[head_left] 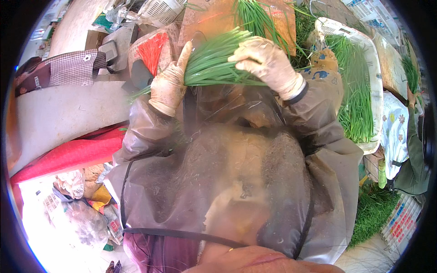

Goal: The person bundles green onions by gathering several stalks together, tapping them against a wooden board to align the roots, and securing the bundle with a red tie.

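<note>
The left grip (168, 88) closes around green stalks (209, 66), its far side hidden; the right grip (268, 66) curls at their right end, whether pinching I cannot tell. They are held before the brown smock (152, 193). Lower right, a white ribbed object (401, 221) bears red-and-blue print too small to read.

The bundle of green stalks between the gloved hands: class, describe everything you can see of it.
The bundle is made of many long, thin, green stalks that look fresh and smooth, laid roughly side by side. It spreads toward the right, with uneven ends, and looks blurred along its upper edge. No tie shows. It is held crosswise in front of the person's body. The left hand grips its left part; the right hand's fingers overlap its right part.
</note>
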{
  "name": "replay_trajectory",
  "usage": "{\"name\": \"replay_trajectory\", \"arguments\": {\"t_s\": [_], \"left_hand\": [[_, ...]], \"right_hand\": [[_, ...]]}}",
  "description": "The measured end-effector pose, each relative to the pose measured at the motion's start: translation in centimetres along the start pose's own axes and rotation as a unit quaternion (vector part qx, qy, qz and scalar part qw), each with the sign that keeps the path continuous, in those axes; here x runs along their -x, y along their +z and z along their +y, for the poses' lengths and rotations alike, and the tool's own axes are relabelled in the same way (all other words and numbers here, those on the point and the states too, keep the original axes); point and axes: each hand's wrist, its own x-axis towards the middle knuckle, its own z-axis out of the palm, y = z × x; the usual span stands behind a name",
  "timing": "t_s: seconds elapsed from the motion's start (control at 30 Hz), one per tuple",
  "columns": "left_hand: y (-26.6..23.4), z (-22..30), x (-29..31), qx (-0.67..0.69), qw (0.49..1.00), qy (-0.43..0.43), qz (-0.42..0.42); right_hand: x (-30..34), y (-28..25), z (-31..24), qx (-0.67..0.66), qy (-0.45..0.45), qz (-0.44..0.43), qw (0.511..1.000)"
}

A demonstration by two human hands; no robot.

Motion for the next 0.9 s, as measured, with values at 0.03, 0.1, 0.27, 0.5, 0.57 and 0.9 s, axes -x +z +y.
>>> {"name": "replay_trajectory", "arguments": {"t_s": [0.03, 0.1, 0.27, 0.5, 0.57, 0.9], "left_hand": [[0.3, 0.0, 0.0, 0.003, 1.000, 0.005, 0.015], [0.4, 0.0, 0.1, 0.009, 0.999, 0.014, 0.035], [-1.8, 0.7, 1.2, 0.102, 0.985, -0.121, -0.070], [-2.4, 1.7, 0.3, 0.415, 0.894, -0.167, -0.014], [-1.7, 1.7, -0.5, 0.483, 0.860, -0.161, 0.027], [4.0, 12.0, -7.6, 0.128, 0.987, -0.067, 0.065]], "right_hand": [[0.1, -0.2, 0.3, -0.061, 0.059, -0.012, 0.996], [0.5, -1.5, 1.3, -0.261, 0.134, 0.029, 0.956], [2.6, -6.4, 3.5, -0.373, 0.148, 0.213, 0.891], [5.7, -5.6, 5.6, 0.033, 0.293, 0.104, 0.950], [6.2, -2.9, 4.1, -0.283, 0.297, 0.016, 0.912], [-1.8, 3.8, 1.5, -0.469, 0.149, 0.303, 0.816]]}}
